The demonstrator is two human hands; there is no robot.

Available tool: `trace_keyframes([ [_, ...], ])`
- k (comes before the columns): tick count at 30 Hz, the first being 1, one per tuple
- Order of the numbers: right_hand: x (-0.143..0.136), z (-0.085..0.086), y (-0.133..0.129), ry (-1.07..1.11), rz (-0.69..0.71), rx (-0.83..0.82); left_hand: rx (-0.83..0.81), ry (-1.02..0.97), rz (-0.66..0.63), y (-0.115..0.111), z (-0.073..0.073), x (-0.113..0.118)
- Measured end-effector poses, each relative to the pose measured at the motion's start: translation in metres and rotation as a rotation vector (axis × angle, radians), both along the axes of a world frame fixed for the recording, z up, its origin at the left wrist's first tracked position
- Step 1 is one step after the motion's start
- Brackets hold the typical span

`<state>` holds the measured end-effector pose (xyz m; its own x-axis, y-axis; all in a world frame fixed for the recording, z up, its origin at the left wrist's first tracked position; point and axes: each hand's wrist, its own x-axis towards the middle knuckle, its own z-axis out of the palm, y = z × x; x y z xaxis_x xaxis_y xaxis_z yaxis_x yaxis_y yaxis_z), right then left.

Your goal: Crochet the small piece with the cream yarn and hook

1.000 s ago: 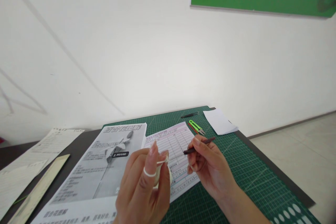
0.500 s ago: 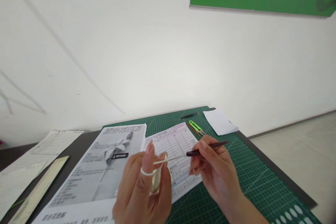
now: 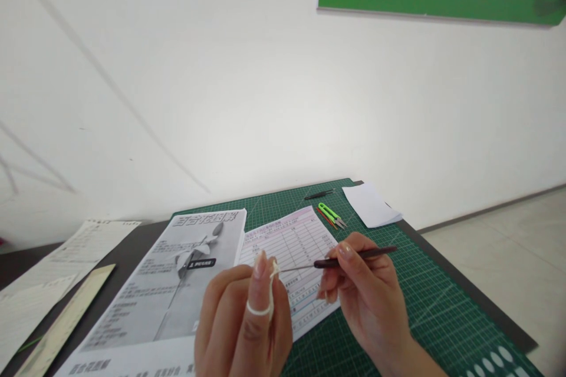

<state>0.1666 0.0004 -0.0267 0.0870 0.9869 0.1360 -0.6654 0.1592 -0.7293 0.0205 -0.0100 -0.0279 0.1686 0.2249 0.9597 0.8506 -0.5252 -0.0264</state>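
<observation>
My left hand (image 3: pixel 239 324) is closed, pinching white yarn (image 3: pixel 258 310) between thumb and fingers. One strand of it loops around a raised finger. In my right hand (image 3: pixel 371 297) is a crochet hook (image 3: pixel 380 251) with a dark brown handle and a thin metal shaft, gripped much like a pen. The shaft points left, and its tip meets the yarn at my left fingertips. How the tip sits in the yarn is too small to tell, and whatever lies inside my left palm is hidden.
Under my hands are a printed form (image 3: pixel 292 230) and a green cutting mat (image 3: pixel 424 300). Green thread snips (image 3: pixel 329 213), a black slim tool (image 3: pixel 319 194) and white paper (image 3: pixel 369 205) lie behind. To the left are a flower printout (image 3: pixel 145 283), a pale strip (image 3: pixel 71 318) and written sheets (image 3: pixel 66 259).
The crochet hook and my right hand have shifted slightly right. My left hand has turned a little, and the pale piece seen between its fingers before is now mostly hidden.
</observation>
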Motion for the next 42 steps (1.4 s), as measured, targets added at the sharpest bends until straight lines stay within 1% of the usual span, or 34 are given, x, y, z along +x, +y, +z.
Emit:
trace_keyframes([
  [4,-0.001,0.001,0.0,0.0,0.002,-0.005,0.026,0.044,-0.003,-0.001,0.004,0.001],
  [6,-0.001,0.002,0.0,0.011,0.01,-0.016,0.024,0.046,0.016,-0.002,0.005,0.001],
  [11,-0.001,0.002,-0.001,0.044,0.04,-0.059,0.033,0.071,0.028,-0.003,0.004,-0.002],
  [14,-0.002,0.001,-0.001,0.042,0.02,-0.045,0.017,0.035,0.026,-0.003,0.001,-0.001],
  [16,-0.001,0.001,-0.001,0.024,-0.013,-0.012,-0.023,-0.033,-0.003,-0.004,0.001,0.004],
  [18,0.0,-0.001,-0.002,-0.011,-0.058,0.031,-0.155,-0.203,-0.045,-0.005,0.004,0.011],
  [19,0.0,-0.002,-0.002,-0.033,-0.082,0.065,-0.262,-0.36,-0.055,-0.005,0.006,0.015],
  [21,0.002,-0.006,-0.004,-0.085,-0.121,0.156,-0.546,-0.729,-0.116,-0.005,0.013,0.02],
  [22,0.004,-0.008,-0.004,-0.112,-0.137,0.203,-0.701,-0.938,-0.2,-0.004,0.017,0.021],
  [24,0.005,-0.012,-0.005,-0.152,-0.164,0.274,-0.982,-1.28,-0.425,-0.001,0.024,0.02],
  [26,0.006,-0.015,-0.004,-0.169,-0.172,0.299,-1.157,-1.491,-0.631,0.001,0.029,0.016],
  [27,0.006,-0.015,-0.004,-0.17,-0.165,0.301,-1.202,-1.55,-0.693,0.002,0.03,0.015],
  [29,0.005,-0.015,-0.003,-0.165,-0.14,0.294,-1.247,-1.611,-0.761,0.003,0.032,0.013],
  [33,-0.001,-0.014,-0.001,-0.144,-0.097,0.241,-1.314,-1.636,-0.871,0.002,0.031,0.015],
  [35,-0.004,-0.014,-0.001,-0.121,-0.093,0.217,-1.324,-1.628,-0.899,0.003,0.028,0.016],
  [38,-0.009,-0.014,0.0,-0.082,-0.078,0.186,-1.332,-1.612,-0.899,0.005,0.023,0.013],
  [42,-0.012,-0.014,0.002,-0.056,-0.029,0.103,-1.317,-1.597,-0.944,0.009,0.02,0.01],
])
